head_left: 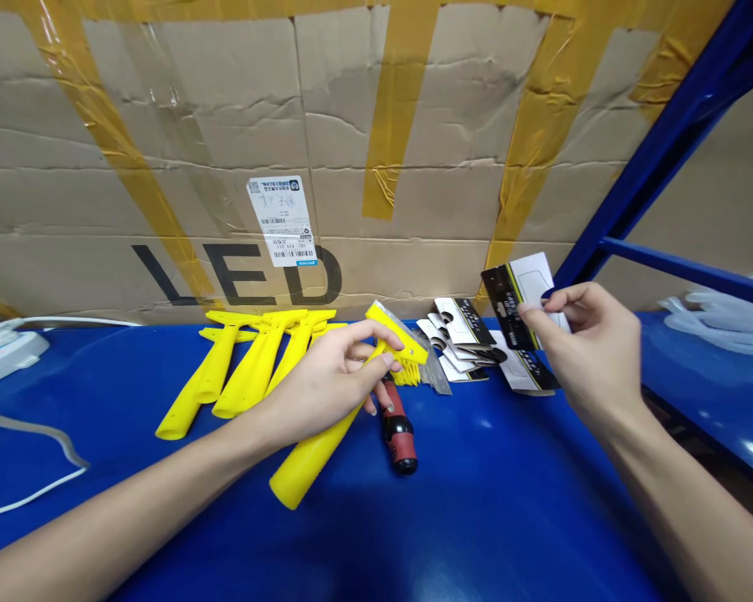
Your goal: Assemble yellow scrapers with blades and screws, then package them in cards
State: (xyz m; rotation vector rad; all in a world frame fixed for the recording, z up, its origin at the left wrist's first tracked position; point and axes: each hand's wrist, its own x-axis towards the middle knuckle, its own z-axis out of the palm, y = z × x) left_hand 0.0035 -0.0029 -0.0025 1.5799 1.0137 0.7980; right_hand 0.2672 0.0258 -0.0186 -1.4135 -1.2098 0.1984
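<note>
My left hand [339, 372] is closed around the neck of a yellow scraper [314, 456], whose wide head with a clear or metallic edge tilts up to the right. Between thumb and fingers, my right hand [593, 347] pinches a black-and-white packaging card [520, 293], raised above other cards. Under my left hand lies a red and black screwdriver [398, 431], its far end hidden. Several more yellow scraper handles [251, 368] rest to the left. Thin grey metal blades [437, 372] and small yellow pieces [407, 374] lie just beyond the screwdriver.
A pile of black-and-white cards [468, 334] sits on the blue table [464, 518] near the back. Behind it stands a large taped cardboard box [345, 100]. A white power strip [6, 355] with a cable is at left; a blue metal frame [665, 142] rises at right.
</note>
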